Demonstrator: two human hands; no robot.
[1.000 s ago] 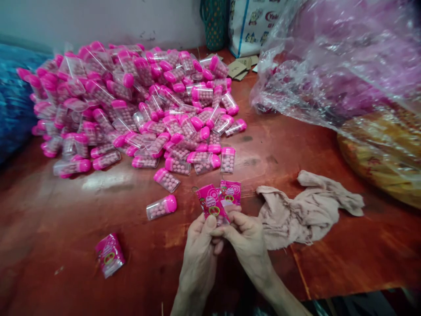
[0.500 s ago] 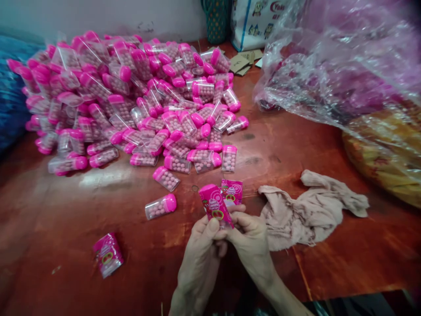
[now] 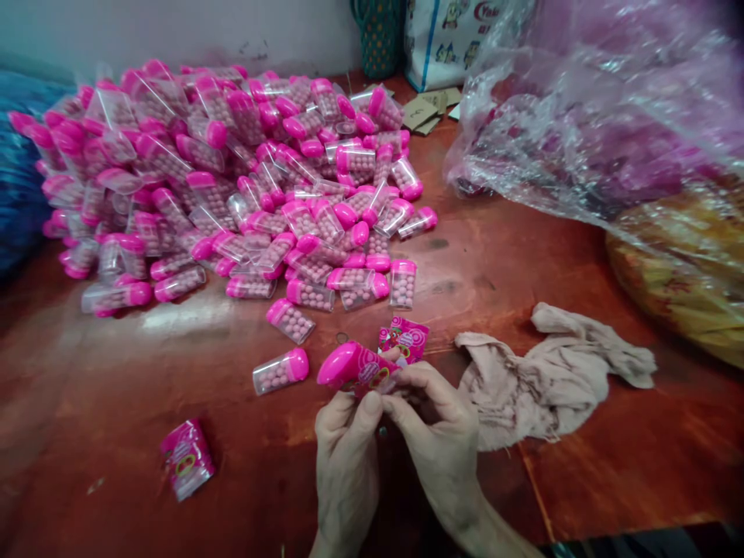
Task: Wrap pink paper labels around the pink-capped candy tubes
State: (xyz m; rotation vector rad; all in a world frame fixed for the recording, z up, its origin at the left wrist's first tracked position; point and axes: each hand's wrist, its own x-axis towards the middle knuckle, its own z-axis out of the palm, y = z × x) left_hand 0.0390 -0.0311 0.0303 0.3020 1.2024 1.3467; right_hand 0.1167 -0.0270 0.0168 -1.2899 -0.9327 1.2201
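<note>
My left hand (image 3: 347,449) and my right hand (image 3: 442,434) meet low in the middle, fingers pinched on a pink-capped candy container (image 3: 354,366) wrapped in a pink printed label, tipped with its cap to the left. Just behind it a loose pink label (image 3: 405,339) lies on the red-brown table (image 3: 610,465). A bare clear container with a pink cap (image 3: 281,370) lies to the left of my hands. Another labelled container (image 3: 186,459) lies at the lower left.
A big heap of clear pink-capped containers full of pink balls (image 3: 221,170) covers the far left. A beige rag (image 3: 552,376) lies right of my hands. A large clear plastic bag (image 3: 598,108) and a yellow sack (image 3: 686,263) fill the right. Bags (image 3: 442,39) stand against the wall.
The labelled container in my hands has tipped from upright to lying with its cap pointing left, and my hands have shifted slightly lower.
</note>
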